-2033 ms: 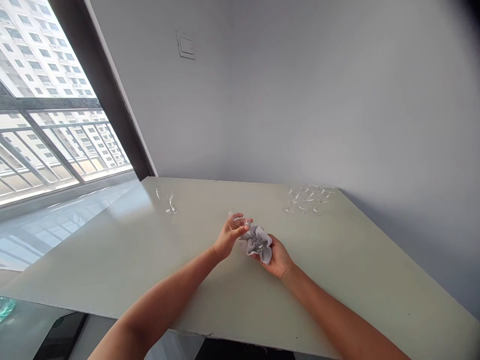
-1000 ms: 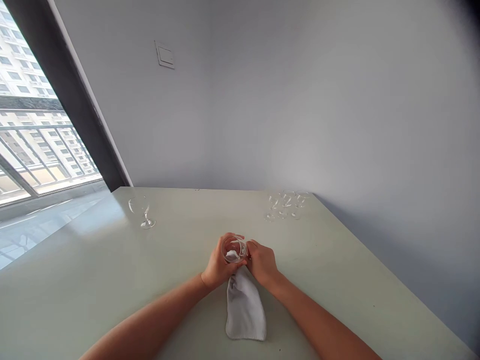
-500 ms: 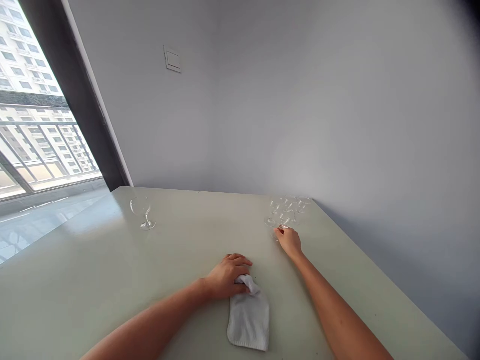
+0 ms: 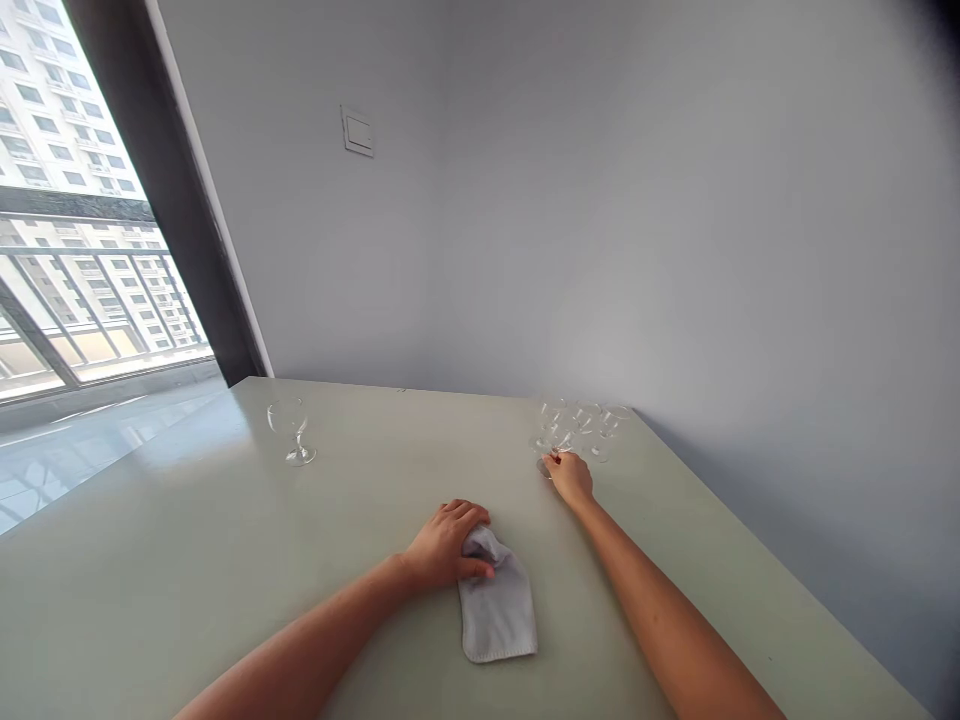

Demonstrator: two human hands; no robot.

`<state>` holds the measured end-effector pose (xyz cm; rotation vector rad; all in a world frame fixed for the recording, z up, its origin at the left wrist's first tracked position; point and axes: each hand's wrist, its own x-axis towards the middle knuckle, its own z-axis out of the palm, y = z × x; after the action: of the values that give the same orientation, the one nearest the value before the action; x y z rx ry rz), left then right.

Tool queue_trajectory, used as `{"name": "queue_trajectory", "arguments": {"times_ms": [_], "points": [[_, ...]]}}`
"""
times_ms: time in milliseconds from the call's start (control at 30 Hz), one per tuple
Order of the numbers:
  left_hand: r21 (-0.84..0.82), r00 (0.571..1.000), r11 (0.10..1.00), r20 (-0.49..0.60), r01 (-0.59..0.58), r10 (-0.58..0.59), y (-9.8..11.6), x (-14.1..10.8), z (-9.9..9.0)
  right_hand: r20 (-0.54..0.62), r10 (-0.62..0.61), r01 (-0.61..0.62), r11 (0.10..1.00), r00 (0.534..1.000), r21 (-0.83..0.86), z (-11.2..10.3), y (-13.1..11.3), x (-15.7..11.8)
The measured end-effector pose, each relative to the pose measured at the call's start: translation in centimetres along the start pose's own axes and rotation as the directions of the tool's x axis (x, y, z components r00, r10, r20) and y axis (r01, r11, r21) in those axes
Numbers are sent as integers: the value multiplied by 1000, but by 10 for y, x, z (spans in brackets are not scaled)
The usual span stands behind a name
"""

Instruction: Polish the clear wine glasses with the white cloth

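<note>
We look out from one camera on the person's head. It sits up high, above the near side of the table (image 4: 375,440), and we look forward and down. Both arms come in from the bottom of our view, so we see the left hand (image 4: 450,545) and right hand (image 4: 571,478) from behind and above. They are close to us, low in the middle and a bit to the right. Farther off, we see two walls (image 4: 675,220) meet, and a big window (image 4: 90,270) on the left side.

Daylight from left window (image 4: 90,250); upper-right corner dark.
</note>
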<state>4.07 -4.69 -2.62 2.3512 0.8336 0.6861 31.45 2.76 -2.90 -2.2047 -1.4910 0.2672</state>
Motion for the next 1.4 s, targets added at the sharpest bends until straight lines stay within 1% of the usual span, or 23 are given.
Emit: {"name": "queue_trajectory", "arguments": {"times_ms": [67,100,133,167,233,300,400,467,500,533,567,600,633,700,767,833,933,1000,1067,1133,1267,1333,1400], "points": [[-95,997,995,-78,10,-17,-3,0,0,10,1,-2,1000,1000,4,-2,-1,-3],[-144,985,989,-163,38,-62,-4,1,-1,16,3,-3,1000,1000,8,-4,0,-4],[-192,953,978,-273,79,-131,-4,2,-3,20,5,-5,1000,1000,11,-6,0,-6],[-240,895,963,-394,121,-210,-5,3,-5,25,8,-8,1000,1000,15,-8,2,-9],[-325,708,929,-613,178,-350,-6,6,-15,32,19,-19,1000,999,17,-14,6,-14],[-383,502,902,-751,196,-428,-11,9,-31,23,23,-23,1000,999,5,-19,8,-22],[-443,202,864,-848,239,-490,-31,7,-62,-27,-65,65,998,998,13,-25,2,-42],[-472,-3,826,-869,307,-495,-50,1,-84,-52,-206,209,975,977,81,-29,-12,-63],[-484,-92,803,-870,349,-484,-60,-4,-94,-54,-288,293,947,956,133,-30,-22,-76],[-497,-168,775,-866,390,-470,-70,-10,-104,-46,-375,376,906,926,192,-31,-32,-89],[-510,-215,742,-859,435,-465,-80,-15,-112,-35,-445,440,864,895,247,-31,-42,-102],[-529,-240,701,-846,478,-475,-89,-20,-120,-19,-507,491,824,862,284,-31,-51,-114],[-544,-243,662,-834,515,-496,-97,-24,-128,-6,-553,529,793,833,304,-29,-59,-124],[-565,-222,614,-809,551,-545,-110,-31,-140,43,-615,567,750,787,340,-24,-68,-138],[-573,-178,596,-788,563,-589,-120,-34,-150,123,-619,543,755,776,367,-16,-68,-143],[-570,-122,589,-770,573,-626,-126,-36,-158,205,-570,471,795,796,382,-9,-63,-143],[-557,-59,590,-754,584,-654,-130,-38,-164,239,-485,373,840,841,393,-2,-54,-139],[-552,-38,590,-748,589,-663,-131,-40,-164,243,-465,324,830,851,455,-1,-52,-138],[-548,2,596,-735,587,-678,-128,-38,-161,279,-444,215,781,852,586,-2,-53,-138],[-542,83,611,-705,577,-704,-123,-33,-153,338,-382,21,688,860,725,-3,-56,-138],[-518,321,647,-584,559,-746,-100,-11,-119,449,-211,-354,372,868,858,-3,-57,-136],[-493,433,670,-516,555,-739,-80,-1,-95,488,-163,-450,224,858,865,-4,-55,-133],[-447,532,703,-460,553,-711,-58,5,-71,476,-129,-458,147,870,877,-6,-51,-129]]}}
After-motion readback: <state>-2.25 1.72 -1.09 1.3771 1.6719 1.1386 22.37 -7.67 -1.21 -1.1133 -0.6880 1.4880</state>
